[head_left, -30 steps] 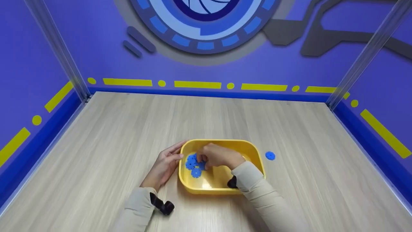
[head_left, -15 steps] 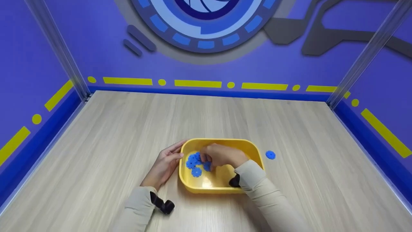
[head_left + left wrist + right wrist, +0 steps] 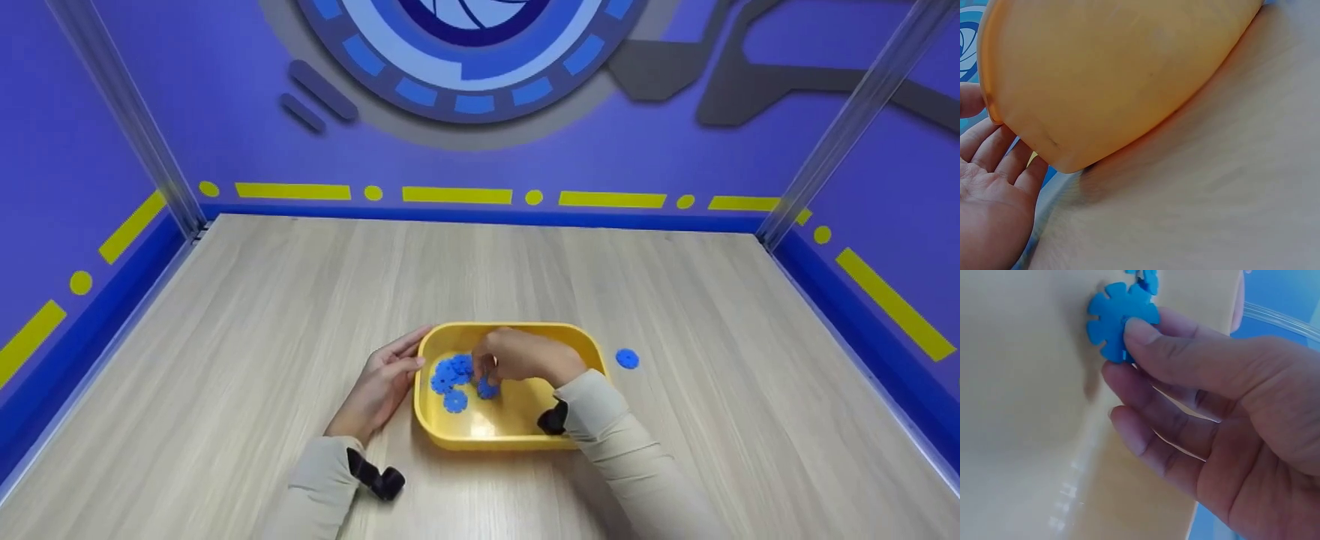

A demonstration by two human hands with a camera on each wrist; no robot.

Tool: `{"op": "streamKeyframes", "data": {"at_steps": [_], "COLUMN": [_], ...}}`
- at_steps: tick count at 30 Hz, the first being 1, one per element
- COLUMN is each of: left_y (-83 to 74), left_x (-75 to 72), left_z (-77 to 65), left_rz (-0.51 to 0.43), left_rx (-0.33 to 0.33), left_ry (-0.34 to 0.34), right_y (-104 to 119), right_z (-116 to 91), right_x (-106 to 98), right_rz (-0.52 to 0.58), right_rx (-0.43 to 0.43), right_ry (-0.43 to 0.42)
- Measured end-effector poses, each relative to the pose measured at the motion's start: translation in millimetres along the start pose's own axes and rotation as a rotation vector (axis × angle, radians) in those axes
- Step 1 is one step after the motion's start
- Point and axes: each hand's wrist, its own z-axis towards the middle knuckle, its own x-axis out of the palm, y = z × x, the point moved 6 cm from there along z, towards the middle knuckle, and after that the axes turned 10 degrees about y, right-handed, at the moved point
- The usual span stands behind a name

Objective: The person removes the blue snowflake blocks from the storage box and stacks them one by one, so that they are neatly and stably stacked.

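Observation:
My right hand point(image 3: 525, 356) reaches into a yellow plastic bin point(image 3: 525, 442). Between thumb and fingers it pinches a blue notched building disc point(image 3: 1109, 318), whose rounded teeth show in the right wrist view. To the left of that hand, several more blue discs point(image 3: 444, 381) lie overlapping on the bin's floor, one of them point(image 3: 455, 402) a little nearer the front. My left hand point(image 3: 382, 390) holds the bin's left side, thumb at the rim and fingers along the outer wall. The left wrist view shows this bin wall point(image 3: 1106, 79) tilted across the picture.
A single blue disc point(image 3: 628, 358) lies on the wood-grain table point(image 3: 300, 300), right of the bin. Blue printed panels point(image 3: 480, 165) with yellow marks enclose the table at the back and both sides. Black camera straps point(image 3: 375, 472) sit at the wrists.
My right hand has drawn slightly to the right, away from the pile, with a blue disc now plainly visible at its fingertips. The left hand keeps its hold on the bin.

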Motion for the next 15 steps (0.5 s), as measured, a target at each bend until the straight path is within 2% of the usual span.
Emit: {"op": "streamKeyframes", "data": {"at_steps": [15], "left_y": [1.6], "left_x": [-1.3], "left_z": [0.7], "left_rz": [-0.017], "left_rx": [-0.019], "left_ry": [-0.031], "right_y": [0], "right_z": [-26], "right_x": [-27], "right_rz": [0.01], "right_rx": [-0.006], "right_ry": [-0.077]}}
